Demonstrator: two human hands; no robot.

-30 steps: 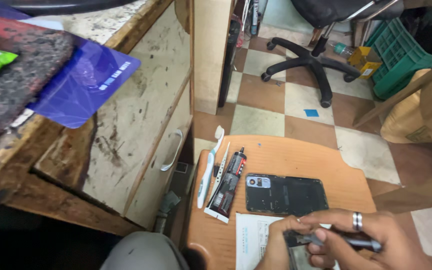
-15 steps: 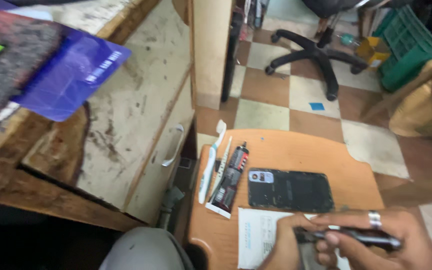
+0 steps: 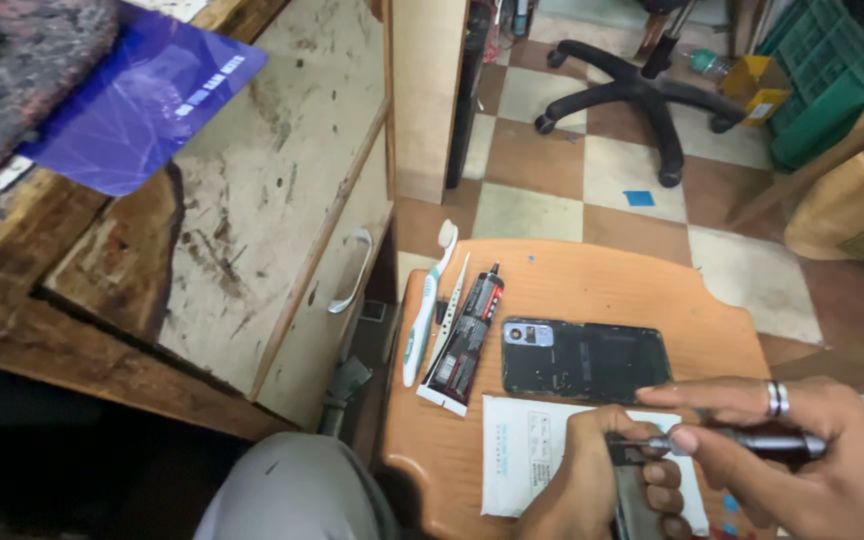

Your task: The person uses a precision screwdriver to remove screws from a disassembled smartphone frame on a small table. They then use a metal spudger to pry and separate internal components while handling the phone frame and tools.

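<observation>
My right hand (image 3: pixel 802 455) grips a dark metal screwdriver (image 3: pixel 752 443), its tip pointing left into a small dark phone part (image 3: pixel 632 490) held by my left hand (image 3: pixel 592 480) at the bottom edge. Both hands hover over a white paper sheet (image 3: pixel 527 455) on a small orange wooden stool top (image 3: pixel 592 290). Just beyond them lies a dark phone back cover (image 3: pixel 584 360), face down.
A black glue tube (image 3: pixel 467 335), white tweezers (image 3: pixel 449 305) and a white-green toothbrush (image 3: pixel 427 305) lie along the stool's left side. A worn wooden desk with a drawer handle (image 3: pixel 352 275) stands left. An office chair base (image 3: pixel 642 95) and green crate (image 3: pixel 822 70) sit beyond.
The view has shifted slightly; my hands stay together at the bottom right with the screwdriver on the phone part. The things on the stool have not moved.
</observation>
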